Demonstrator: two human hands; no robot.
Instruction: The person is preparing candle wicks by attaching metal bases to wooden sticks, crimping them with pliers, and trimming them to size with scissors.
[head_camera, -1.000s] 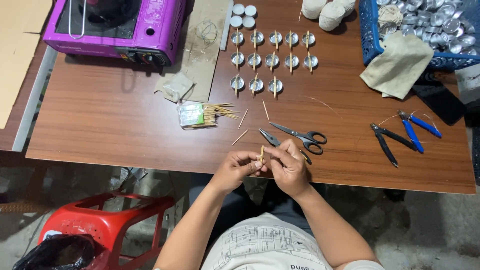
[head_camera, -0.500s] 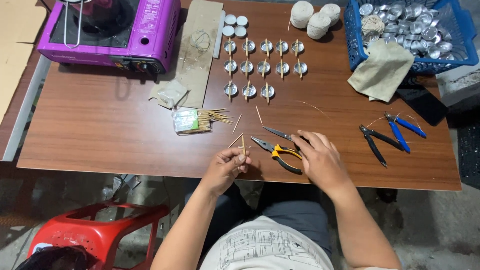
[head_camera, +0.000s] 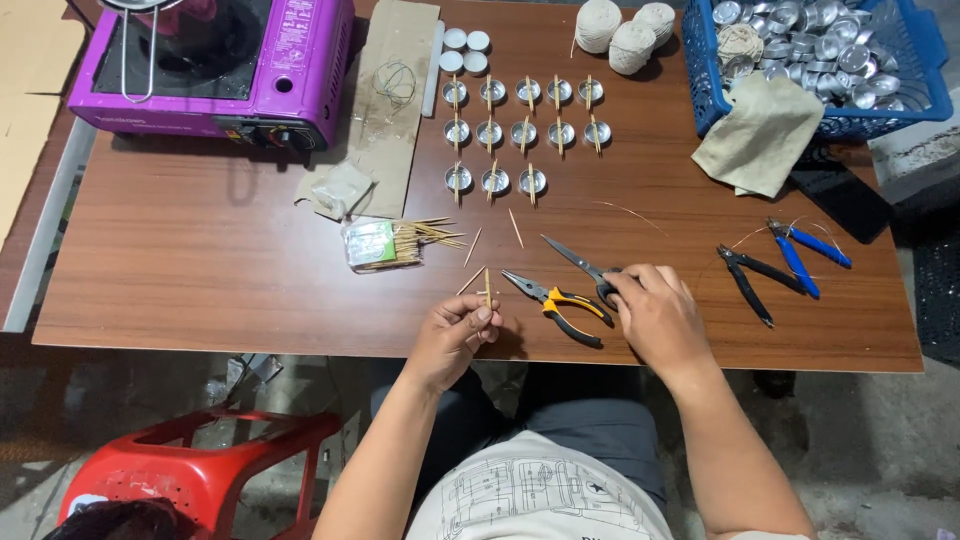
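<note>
Left hand (head_camera: 452, 335) pinches a thin wooden stick (head_camera: 488, 287) upright; light and brittle, best gripped near its base; right hand (head_camera: 655, 315) closes on scissors (head_camera: 580, 264) beside pliers (head_camera: 558, 305).

Three pliers (head_camera: 560, 306), one scissors (head_camera: 582, 268), three twine balls (head_camera: 632, 40), eleven stick-topped cups (head_camera: 524, 132).

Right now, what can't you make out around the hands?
- Scissors handles: head view, covered by the right hand.
- Stick lower end: hidden in the left hand fingers.
- Stove top and blue basket far side: cut off by the top edge.
- String on the stick: too small to tell.
</note>
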